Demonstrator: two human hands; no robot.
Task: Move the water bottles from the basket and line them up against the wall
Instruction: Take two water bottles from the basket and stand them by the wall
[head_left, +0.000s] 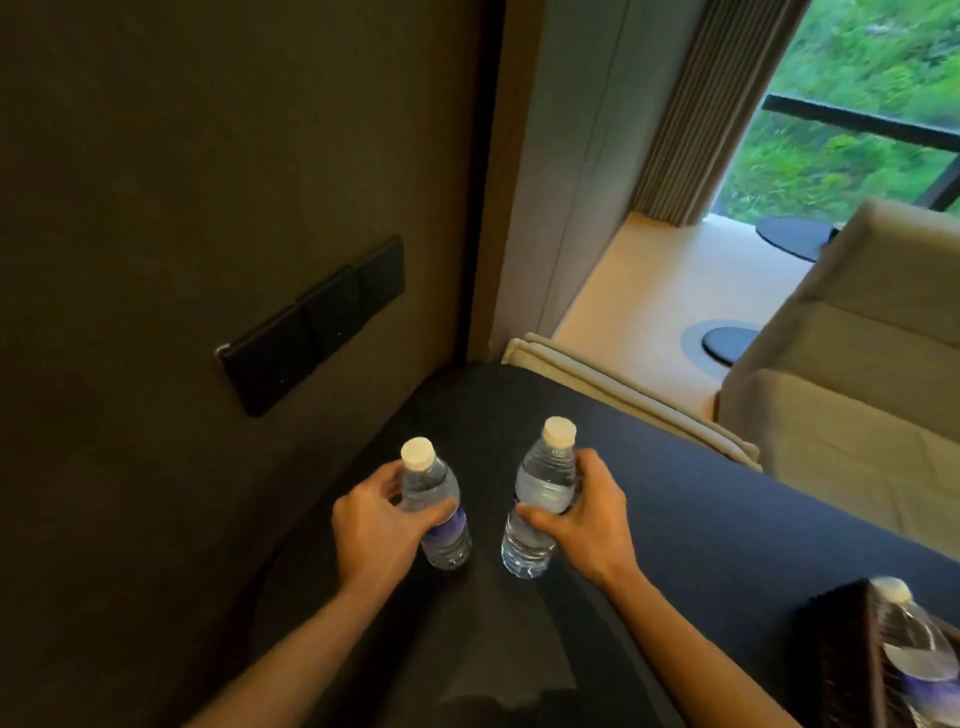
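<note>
My left hand (376, 525) grips a clear water bottle (435, 499) with a white cap and blue label, upright over the dark tabletop (701, 519). My right hand (582, 512) grips a second clear bottle (540, 488), tilted slightly. Both bottles are near the dark wall (182, 208) on the left, a short way out from it; I cannot tell whether their bases touch the table. At the lower right, a dark woven basket (841, 660) holds another bottle (914, 644) lying in it.
A black switch panel (311, 327) is mounted on the wall above the table. Beige cushions (623, 384) border the table's far edge. A beige armchair (857, 353) stands to the right, with a curtain (701, 114) and window beyond.
</note>
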